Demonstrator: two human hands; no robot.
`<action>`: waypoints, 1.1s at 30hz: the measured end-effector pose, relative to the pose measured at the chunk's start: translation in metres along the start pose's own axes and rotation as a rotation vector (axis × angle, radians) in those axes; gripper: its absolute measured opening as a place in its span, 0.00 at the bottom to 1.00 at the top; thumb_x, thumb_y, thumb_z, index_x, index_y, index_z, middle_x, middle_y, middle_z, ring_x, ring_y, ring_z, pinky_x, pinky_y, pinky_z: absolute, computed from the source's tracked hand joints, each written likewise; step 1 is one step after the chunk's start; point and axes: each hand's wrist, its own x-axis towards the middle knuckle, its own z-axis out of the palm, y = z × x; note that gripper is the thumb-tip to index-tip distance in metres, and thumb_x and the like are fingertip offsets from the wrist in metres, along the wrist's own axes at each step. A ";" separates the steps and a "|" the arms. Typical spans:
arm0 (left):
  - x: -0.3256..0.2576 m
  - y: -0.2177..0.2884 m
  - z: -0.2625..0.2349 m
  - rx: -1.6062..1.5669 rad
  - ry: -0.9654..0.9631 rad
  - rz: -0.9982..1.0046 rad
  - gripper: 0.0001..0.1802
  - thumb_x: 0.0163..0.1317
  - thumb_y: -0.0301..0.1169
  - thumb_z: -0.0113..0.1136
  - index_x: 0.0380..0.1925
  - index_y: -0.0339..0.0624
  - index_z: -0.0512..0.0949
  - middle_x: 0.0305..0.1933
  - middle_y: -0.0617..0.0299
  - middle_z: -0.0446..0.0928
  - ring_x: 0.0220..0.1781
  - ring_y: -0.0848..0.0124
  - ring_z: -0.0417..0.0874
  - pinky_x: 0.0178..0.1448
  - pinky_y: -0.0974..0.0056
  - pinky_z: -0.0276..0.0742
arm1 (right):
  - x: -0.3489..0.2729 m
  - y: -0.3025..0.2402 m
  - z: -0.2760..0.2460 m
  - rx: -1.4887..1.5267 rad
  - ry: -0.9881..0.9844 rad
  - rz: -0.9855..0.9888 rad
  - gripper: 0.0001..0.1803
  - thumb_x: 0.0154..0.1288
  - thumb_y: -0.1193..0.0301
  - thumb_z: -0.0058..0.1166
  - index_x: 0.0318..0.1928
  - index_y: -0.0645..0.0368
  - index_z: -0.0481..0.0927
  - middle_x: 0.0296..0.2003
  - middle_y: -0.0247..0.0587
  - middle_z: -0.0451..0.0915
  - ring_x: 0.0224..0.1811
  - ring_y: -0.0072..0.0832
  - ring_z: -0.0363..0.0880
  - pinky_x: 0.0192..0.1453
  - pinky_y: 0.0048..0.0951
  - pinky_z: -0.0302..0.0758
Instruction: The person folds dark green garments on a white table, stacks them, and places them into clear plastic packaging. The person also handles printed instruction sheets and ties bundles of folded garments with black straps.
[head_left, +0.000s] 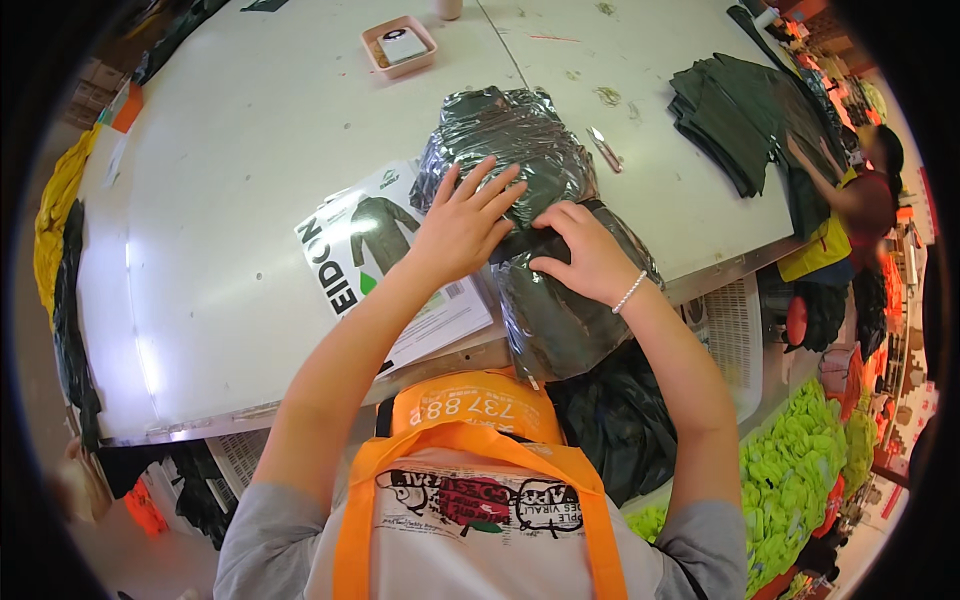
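Observation:
A dark garment in a clear, shiny plastic bag (505, 135) lies folded at the table's near edge, and its lower part hangs over that edge. My left hand (465, 220) rests flat on the bag with its fingers spread. To the right, my right hand (585, 250) touches the bag beside a black band, fingers bent and thumb apart from them. Partly under my left forearm is a stack of white printed sheets (345, 235) picturing a dark jacket. Small thread snips (606, 150) lie just right of the bag.
A pink tray (433, 52) with a white item sits farther back on the white table (220, 200). Dark folded garments (725, 110) lie at the right, where another person's arm (815, 168) reaches in. Below the table are a white crate (735, 340) and bright yellow-green garments (795, 470).

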 end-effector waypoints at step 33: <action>-0.039 0.047 0.026 -1.359 0.182 -1.136 0.49 0.59 0.46 0.64 0.67 0.24 0.50 0.69 0.41 0.58 0.70 0.58 0.61 0.73 0.60 0.53 | -0.035 0.215 0.004 1.066 -0.254 0.923 0.35 0.65 0.41 0.49 0.57 0.58 0.75 0.50 0.37 0.79 0.52 0.27 0.75 0.57 0.30 0.70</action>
